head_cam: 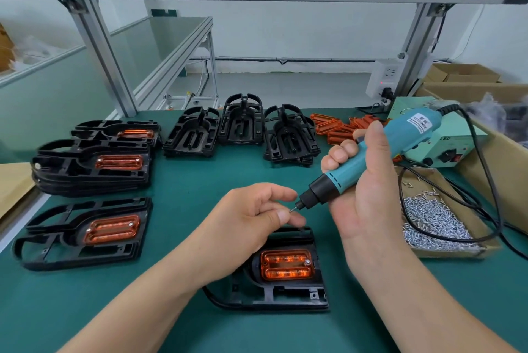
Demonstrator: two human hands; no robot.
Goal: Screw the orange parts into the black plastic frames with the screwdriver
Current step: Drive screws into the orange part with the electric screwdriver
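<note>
1. The screwdriver (345,177) is gripped by the right hand (368,195); a screw (291,209) (barely visible) is pinched by the left hand (251,215) at its bit.
2. The orange part (287,265) is seated in the black frame (285,297) beneath both hands.
3. The screw could be dropped if it is seated crookedly on the bit.

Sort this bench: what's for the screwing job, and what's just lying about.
Job: electric screwdriver, screw at its bit, black frame with orange part, screw pile, loose orange parts, empty black frames, finished frames.
Lying about: cardboard boxes, brown sheet.
</note>
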